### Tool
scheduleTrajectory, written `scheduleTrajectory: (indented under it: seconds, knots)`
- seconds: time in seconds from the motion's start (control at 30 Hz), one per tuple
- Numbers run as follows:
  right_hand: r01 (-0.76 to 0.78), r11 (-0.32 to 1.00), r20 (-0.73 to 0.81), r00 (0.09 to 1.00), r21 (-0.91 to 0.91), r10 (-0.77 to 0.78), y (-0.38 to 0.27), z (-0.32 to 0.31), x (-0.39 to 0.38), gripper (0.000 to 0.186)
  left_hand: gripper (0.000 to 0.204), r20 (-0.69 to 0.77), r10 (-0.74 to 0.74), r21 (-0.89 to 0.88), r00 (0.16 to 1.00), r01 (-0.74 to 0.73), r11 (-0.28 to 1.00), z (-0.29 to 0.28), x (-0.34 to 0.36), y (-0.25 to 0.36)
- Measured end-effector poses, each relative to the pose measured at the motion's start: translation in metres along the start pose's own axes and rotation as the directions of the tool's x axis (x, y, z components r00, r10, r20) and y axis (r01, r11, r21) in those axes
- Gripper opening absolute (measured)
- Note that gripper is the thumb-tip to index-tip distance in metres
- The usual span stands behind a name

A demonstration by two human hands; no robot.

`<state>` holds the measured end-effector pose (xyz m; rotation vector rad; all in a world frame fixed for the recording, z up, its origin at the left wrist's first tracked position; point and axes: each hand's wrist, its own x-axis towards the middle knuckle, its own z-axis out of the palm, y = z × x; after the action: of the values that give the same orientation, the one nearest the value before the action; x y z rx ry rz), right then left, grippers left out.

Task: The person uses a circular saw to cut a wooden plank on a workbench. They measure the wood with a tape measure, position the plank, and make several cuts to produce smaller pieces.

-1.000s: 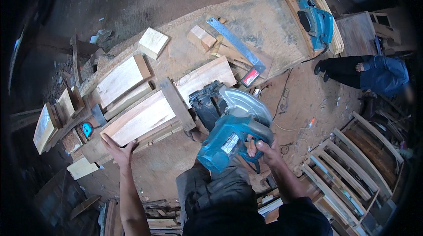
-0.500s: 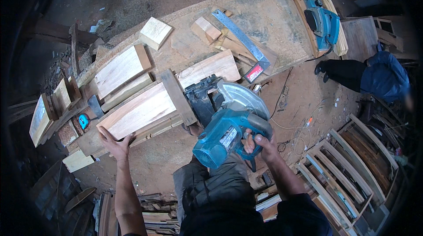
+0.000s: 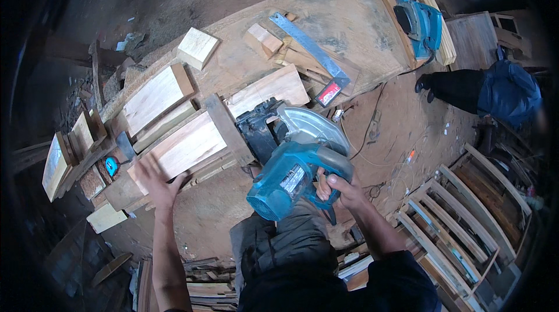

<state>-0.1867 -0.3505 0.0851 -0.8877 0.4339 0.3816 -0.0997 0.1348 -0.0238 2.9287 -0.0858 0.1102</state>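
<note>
My right hand [image 3: 343, 192] is closed round the handle of a teal circular saw [image 3: 278, 182]. The saw's black base lies over a long pale plank [image 3: 195, 146], beside a darker crosswise batten [image 3: 228, 131]. My left hand [image 3: 161, 188] has its fingers spread and blurred over the near left end of that plank. A blue tape measure [image 3: 111, 166] lies left of it. More cut boards [image 3: 154, 96] rest just behind the plank.
The workbench [image 3: 355, 26] holds a metal square [image 3: 305, 44], wood blocks [image 3: 197, 48] and a teal planer [image 3: 425, 32] on boards. A person [image 3: 503, 93] in blue is at the right. Curved wooden frames [image 3: 469, 219] lie lower right; cables [image 3: 372, 137] cross the floor.
My left fingers have loosened from the plank's edge and spread over its end. The saw, held in my right hand, has moved slightly left and up in the view.
</note>
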Motion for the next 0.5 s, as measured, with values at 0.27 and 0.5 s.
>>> scheduleTrajectory:
  seconds: [0.27,0.5]
  knots:
    - [0.058,0.996,-0.015,0.998,-0.07,-0.059,-0.002,-0.001,-0.007,0.034,0.112,0.111,0.283,0.027,0.953,-0.288,0.957,0.005,0.036,0.054]
    - [-0.003,0.994,-0.051,0.999,-0.108,-0.003,-0.005,-0.006,-0.021,0.033,0.079,0.01,-0.797,-0.859,0.603,0.413,0.302,0.037,-0.05,-0.095]
